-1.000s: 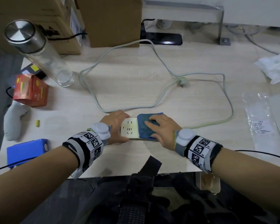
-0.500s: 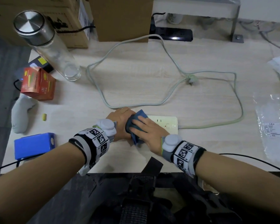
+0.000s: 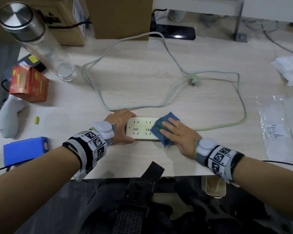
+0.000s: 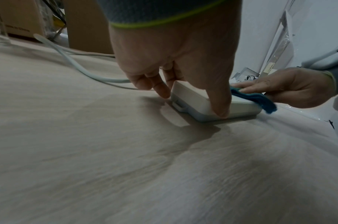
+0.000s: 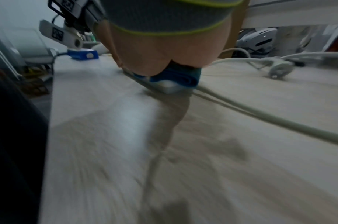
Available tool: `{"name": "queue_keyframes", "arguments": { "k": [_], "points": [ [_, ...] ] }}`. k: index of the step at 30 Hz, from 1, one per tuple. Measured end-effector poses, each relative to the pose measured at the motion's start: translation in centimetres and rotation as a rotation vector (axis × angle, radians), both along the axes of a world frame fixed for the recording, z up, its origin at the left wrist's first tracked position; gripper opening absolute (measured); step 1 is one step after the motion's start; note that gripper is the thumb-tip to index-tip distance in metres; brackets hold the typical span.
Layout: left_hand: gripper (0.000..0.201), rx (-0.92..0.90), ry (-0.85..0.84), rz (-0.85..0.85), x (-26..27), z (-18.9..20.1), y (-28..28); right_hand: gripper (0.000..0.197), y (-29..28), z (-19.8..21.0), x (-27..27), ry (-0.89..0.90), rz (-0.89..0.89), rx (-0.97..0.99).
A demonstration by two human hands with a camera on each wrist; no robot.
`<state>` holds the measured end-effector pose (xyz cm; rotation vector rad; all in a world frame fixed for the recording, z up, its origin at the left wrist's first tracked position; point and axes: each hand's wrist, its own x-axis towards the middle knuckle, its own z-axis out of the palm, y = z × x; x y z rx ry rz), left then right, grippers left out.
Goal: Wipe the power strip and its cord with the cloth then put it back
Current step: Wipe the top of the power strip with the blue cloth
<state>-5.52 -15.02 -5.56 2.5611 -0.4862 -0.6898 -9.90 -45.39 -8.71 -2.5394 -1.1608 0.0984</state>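
Note:
A cream power strip lies flat near the front of the pale wooden table. My left hand grips its left end, thumb on the near side and fingers on the far side, as the left wrist view shows at the strip. My right hand presses a folded blue cloth with flat fingers onto the strip's right end. The grey-green cord loops across the table, its plug lying free. In the right wrist view the cloth shows under my palm.
A glass bottle with steel lid, a red carton and a blue box stand at the left. Cardboard boxes and a black power strip line the back. Crumpled tissue and a plastic bag lie right.
My right hand slid the cloth from the strip's left part to its right end, uncovering the sockets. My left hand kept its hold on the left end.

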Motion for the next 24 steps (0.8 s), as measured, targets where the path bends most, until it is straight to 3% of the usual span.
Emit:
{"name": "queue_keyframes", "arguments": {
  "k": [3,8,11,16,18,20,24],
  "points": [
    [0.081,-0.030,-0.016,0.016,-0.3,-0.2,-0.3,0.069,4.2,-0.3,-0.6,-0.012,0.017,-0.007],
    [0.074,-0.039,-0.012,-0.007,-0.1,-0.2,-0.3,0.041,11.3,0.8,0.6,0.032,0.120,0.028],
    [0.074,-0.031,-0.028,-0.003,-0.1,-0.4,-0.3,0.040,9.6,0.9,1.2,0.042,0.159,0.059],
    [0.079,0.022,-0.018,-0.013,0.0,0.0,-0.5,0.039,-0.4,0.1,0.7,0.053,0.027,-0.018],
    [0.078,0.009,-0.010,-0.006,0.1,0.1,-0.5,0.049,-2.4,0.4,0.5,0.037,0.030,-0.041],
    [0.079,0.016,-0.005,-0.003,0.2,0.0,-0.4,0.063,-1.7,0.5,0.5,0.030,0.035,-0.049],
    [0.079,-0.005,-0.016,0.022,-0.3,-0.2,-0.6,0.056,4.0,0.2,0.0,0.038,0.039,-0.014]
  ]
}}
